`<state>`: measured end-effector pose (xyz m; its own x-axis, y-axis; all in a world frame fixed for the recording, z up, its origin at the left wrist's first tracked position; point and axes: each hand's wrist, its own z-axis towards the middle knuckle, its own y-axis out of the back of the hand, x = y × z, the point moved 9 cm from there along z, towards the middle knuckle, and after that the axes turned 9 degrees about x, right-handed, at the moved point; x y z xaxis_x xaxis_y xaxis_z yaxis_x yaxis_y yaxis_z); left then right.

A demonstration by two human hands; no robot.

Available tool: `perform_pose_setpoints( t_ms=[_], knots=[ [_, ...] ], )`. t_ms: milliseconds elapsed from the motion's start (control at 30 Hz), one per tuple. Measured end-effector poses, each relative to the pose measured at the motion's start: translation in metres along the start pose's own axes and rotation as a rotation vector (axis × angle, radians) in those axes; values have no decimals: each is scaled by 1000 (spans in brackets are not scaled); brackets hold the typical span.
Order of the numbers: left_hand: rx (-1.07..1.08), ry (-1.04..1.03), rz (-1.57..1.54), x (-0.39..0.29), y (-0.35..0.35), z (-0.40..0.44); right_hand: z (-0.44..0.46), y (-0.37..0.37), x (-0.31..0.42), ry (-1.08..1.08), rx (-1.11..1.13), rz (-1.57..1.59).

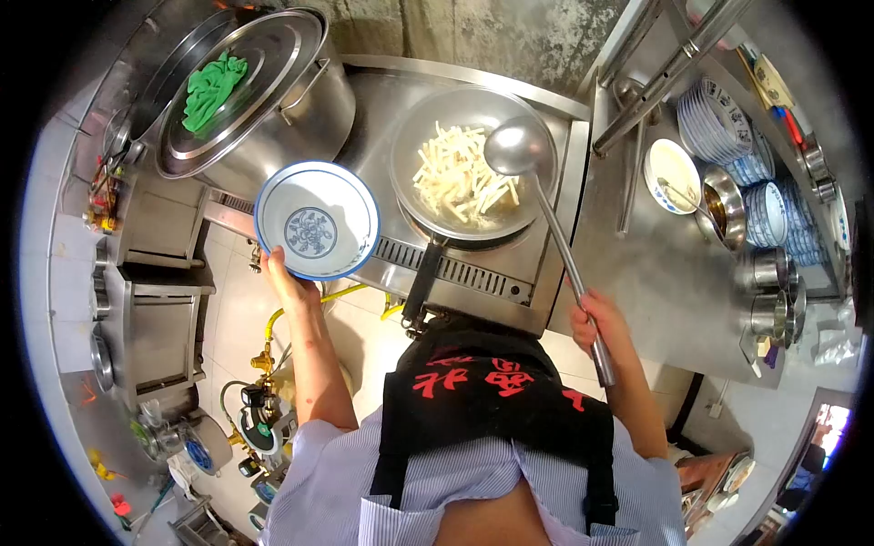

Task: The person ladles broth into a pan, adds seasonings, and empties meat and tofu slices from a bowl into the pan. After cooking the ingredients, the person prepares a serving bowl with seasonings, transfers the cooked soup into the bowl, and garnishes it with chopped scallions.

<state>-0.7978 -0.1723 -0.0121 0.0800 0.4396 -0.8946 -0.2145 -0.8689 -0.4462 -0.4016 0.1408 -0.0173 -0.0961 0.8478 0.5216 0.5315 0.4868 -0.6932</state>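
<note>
My left hand (pixel 289 280) grips the near rim of a white bowl (pixel 355 218) with a blue edge and a blue flower pattern inside; nothing lies in it. My right hand (pixel 601 326) is wrapped round the long handle of a steel ladle (pixel 515 147). The ladle's round head hangs over the right part of a wok (pixel 414 114) on the stove. Pale cut strips, like potato or bamboo shoot (pixel 462 173), lie in the wok. Its black handle (pixel 424 282) points toward me, and neither hand touches it.
A large lidded steel pot (pixel 314 118) with a green cloth (pixel 215 93) on its lid stands at left. On the right steel counter (pixel 601 246) are a white bowl (pixel 672 164), a steel bowl (pixel 724 205) and stacked patterned dishes (pixel 710 127). A yellow gas hose (pixel 273 318) runs below.
</note>
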Motion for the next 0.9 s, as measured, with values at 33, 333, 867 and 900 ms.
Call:
perform_pose_setpoints(
  t_ms=[33, 333, 867, 900],
  knots=[
    [-4, 3, 1, 0, 0, 0, 0, 5, -2, -16, -40, -8],
    [-35, 64, -89, 7, 13, 0, -17, 18, -27, -54, -165, -223],
    [-49, 185, -102, -2, 3, -21, 66, 0, -4, 127, -406, -2001],
    [-83, 200, -95, -2, 5, -24, 60, 9, -6, 120, -399, -1993]
  ],
)
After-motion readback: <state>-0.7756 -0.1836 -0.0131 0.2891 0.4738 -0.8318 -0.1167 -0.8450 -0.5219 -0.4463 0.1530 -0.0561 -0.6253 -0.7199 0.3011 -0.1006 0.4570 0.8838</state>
